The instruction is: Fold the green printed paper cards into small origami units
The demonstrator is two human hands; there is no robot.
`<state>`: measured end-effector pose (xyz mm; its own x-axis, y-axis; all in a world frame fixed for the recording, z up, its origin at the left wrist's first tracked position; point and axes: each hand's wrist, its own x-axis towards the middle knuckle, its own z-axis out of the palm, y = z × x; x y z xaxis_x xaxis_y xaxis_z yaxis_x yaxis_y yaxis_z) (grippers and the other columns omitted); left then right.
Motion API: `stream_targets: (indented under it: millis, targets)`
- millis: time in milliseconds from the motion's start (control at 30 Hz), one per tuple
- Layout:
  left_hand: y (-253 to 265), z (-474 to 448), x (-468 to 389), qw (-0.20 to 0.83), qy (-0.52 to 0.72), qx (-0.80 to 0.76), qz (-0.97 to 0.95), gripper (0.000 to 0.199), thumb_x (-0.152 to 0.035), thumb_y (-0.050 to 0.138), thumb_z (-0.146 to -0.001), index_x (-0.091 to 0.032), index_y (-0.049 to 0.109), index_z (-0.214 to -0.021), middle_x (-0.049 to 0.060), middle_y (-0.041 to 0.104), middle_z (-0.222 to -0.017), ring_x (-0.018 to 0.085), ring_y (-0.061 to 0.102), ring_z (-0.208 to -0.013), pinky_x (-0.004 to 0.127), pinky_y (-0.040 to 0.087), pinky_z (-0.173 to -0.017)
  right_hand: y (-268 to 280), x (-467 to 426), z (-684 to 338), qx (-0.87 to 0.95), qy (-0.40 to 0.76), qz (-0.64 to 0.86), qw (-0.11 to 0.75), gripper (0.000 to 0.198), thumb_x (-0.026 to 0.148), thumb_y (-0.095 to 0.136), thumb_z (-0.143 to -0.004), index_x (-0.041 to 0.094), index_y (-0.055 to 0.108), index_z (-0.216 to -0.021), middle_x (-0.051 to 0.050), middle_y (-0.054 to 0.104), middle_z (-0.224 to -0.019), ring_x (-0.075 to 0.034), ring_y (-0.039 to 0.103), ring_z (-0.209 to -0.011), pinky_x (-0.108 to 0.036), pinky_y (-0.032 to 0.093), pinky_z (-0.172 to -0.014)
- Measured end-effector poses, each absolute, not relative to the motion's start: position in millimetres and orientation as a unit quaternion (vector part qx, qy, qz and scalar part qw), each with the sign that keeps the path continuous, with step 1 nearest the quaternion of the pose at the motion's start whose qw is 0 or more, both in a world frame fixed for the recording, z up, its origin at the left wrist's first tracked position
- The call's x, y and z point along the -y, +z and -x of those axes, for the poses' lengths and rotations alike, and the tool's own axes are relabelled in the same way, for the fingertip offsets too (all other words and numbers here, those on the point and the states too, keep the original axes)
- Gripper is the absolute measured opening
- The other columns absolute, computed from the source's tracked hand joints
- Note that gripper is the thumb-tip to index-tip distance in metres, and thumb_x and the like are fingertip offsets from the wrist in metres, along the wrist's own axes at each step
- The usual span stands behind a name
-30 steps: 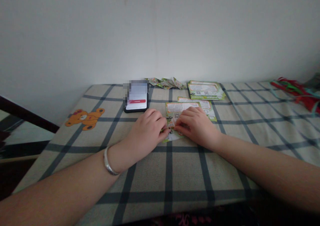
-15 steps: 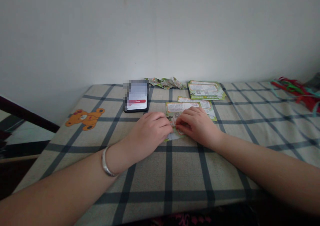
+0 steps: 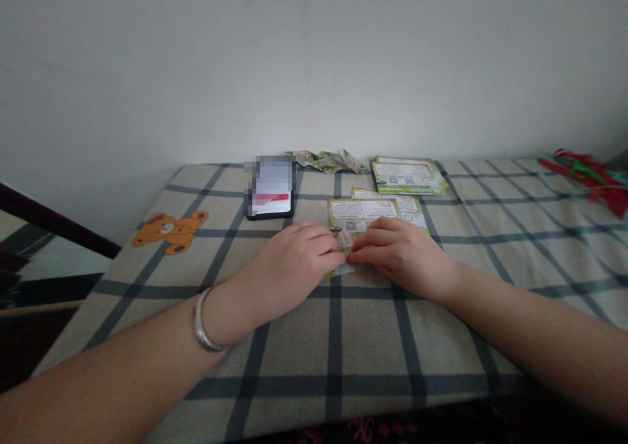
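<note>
A green-bordered printed sheet of paper (image 3: 360, 210) lies flat before me, with text boxes and a square code on it. My left hand (image 3: 305, 253) has its fingers curled together at the sheet's near left part. From the right, my right hand (image 3: 397, 251) pinches at the near part of the same sheet, its fingertips almost meeting the left ones. Both hands cover much of the near edge, where a pale bit of paper shows. A second printed sheet (image 3: 415, 203) lies partly under the first, sticking out behind it.
A phone (image 3: 271, 199) with a lit, partly blurred screen lies to the left. Crumpled or folded printed papers (image 3: 331, 161) rest by the wall. A stack of sheets (image 3: 409, 177) is at the back right. Red and green stringy items (image 3: 586, 176) lie far right; a bear cutout (image 3: 171, 232) is left.
My right hand has turned a little and drawn slightly nearer to me, with its fingertips closer to the left hand's. The whole view has shifted slightly.
</note>
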<state>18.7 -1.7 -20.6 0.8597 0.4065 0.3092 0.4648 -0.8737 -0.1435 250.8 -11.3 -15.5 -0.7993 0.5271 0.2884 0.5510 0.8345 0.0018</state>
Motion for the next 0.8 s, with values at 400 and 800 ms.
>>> stream_targets:
  millis: [400, 800]
  targets:
    - [-13.1, -20.5, 7.9, 0.142, -0.104, 0.221, 0.959, 0.010, -0.017, 0.057, -0.090, -0.019, 0.066, -0.092, 0.002, 0.067, -0.089, 0.021, 0.058, -0.087, 0.043, 0.044, -0.093, -9.2, 14.7, -244.6, 0.945, -0.105, 0.303, 0.065, 0.015, 0.021, 0.055, -0.091, 0.022, 0.069, -0.097, -0.005, 0.068, -0.094, -0.021, 0.056, -0.087, -0.033, 0.040, -0.073]
    - [-4.3, -12.2, 9.6, 0.115, -0.099, 0.227, 0.962, 0.025, -0.007, 0.052, -0.089, -0.021, 0.070, -0.096, 0.001, 0.072, -0.089, 0.019, 0.064, -0.085, 0.049, 0.038, -0.104, -3.2, 14.0, -262.1, 0.938, -0.069, 0.334, 0.059, 0.017, 0.017, 0.057, -0.088, 0.026, 0.071, -0.091, 0.000, 0.069, -0.096, -0.018, 0.059, -0.080, -0.032, 0.041, -0.069]
